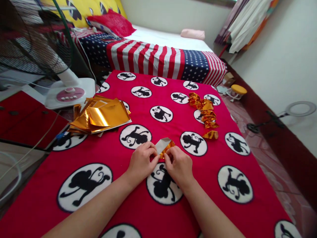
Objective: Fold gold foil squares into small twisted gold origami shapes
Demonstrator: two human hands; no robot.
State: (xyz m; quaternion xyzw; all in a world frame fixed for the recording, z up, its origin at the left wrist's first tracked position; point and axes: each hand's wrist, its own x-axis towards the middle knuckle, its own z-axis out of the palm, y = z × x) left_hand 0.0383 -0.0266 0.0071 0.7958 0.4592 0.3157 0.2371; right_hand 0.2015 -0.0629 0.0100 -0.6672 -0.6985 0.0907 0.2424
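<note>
Between my two hands, at the middle of the red cloth, is a partly folded sheet of gold foil paper (162, 146), its pale back and a gold flap both showing. My left hand (143, 158) pinches its left edge with thumb and forefinger. On the other side my right hand (179, 162) grips the gold flap, fingers curled. Off to the left lies a loose stack of flat gold foil sheets (101, 114). Several folded gold foil pieces (208, 114) sit in an uneven row toward the right edge of the cloth.
The red cloth with monkey prints (158, 97) covers the surface under my hands. A white fan base (71, 91) stands at the left beside the foil stack. Behind is a bed with a flag-patterned cover (148, 59). A yellow stool (238, 90) and a ring light (300, 108) stand at right.
</note>
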